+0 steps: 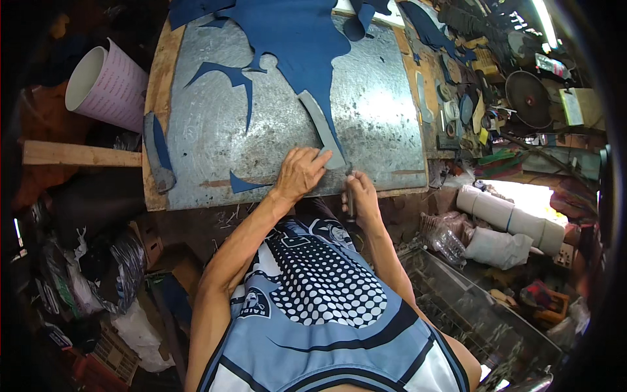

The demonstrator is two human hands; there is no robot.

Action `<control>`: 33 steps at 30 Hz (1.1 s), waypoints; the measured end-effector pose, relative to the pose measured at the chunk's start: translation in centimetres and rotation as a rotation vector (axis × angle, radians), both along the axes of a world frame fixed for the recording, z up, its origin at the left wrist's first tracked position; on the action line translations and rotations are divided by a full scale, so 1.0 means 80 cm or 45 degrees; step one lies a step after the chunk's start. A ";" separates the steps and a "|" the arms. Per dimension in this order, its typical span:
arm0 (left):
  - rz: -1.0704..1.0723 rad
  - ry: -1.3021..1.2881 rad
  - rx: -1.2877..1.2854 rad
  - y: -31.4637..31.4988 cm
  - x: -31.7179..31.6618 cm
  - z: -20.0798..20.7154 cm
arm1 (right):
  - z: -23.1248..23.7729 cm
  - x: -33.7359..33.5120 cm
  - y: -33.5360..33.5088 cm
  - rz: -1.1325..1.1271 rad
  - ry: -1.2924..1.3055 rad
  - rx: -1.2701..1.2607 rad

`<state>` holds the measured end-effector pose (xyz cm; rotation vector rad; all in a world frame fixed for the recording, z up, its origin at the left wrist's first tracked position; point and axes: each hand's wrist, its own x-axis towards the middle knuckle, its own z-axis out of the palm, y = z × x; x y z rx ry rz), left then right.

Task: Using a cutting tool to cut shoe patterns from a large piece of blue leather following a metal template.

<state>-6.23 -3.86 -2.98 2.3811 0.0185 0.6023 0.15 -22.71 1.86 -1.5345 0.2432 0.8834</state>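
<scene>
A large blue sheet (294, 39), apparently leather, spreads over the far half of the scuffed metal-topped work board (215, 144), narrowing toward me. On its narrow end lies a grey curved template (317, 121). Fingers together and bent, my left hand (300, 173) presses the template's near end down. My right hand (360, 196) is closed around the slim dark handle of a knife (351, 199), held upright by the template's near tip; its blade is hard to make out. A jagged blue offcut (228, 73) and a small blue scrap (245, 183) lie to the left.
A pink-and-white roll (108, 88) stands left of the board, above a wooden bar (81, 153). More grey and blue curved pieces (157, 153) rest on the board's left edge. Tape rolls (450, 108) and tools crowd the right side. White rolls (509, 219) lie lower right.
</scene>
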 end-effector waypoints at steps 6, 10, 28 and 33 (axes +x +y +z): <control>-0.036 -0.038 -0.340 -0.036 -0.039 -0.021 | -0.026 -0.010 0.005 -0.219 0.126 0.211; 0.116 0.520 -2.325 -0.040 -0.048 -0.008 | 0.006 -0.030 0.002 -0.087 0.129 0.172; 0.211 0.124 -2.316 0.071 -0.079 -0.006 | 0.018 -0.024 0.017 0.575 -0.877 -0.319; 0.044 0.064 -2.395 0.077 -0.019 0.012 | 0.037 0.033 -0.012 0.392 -0.811 -0.361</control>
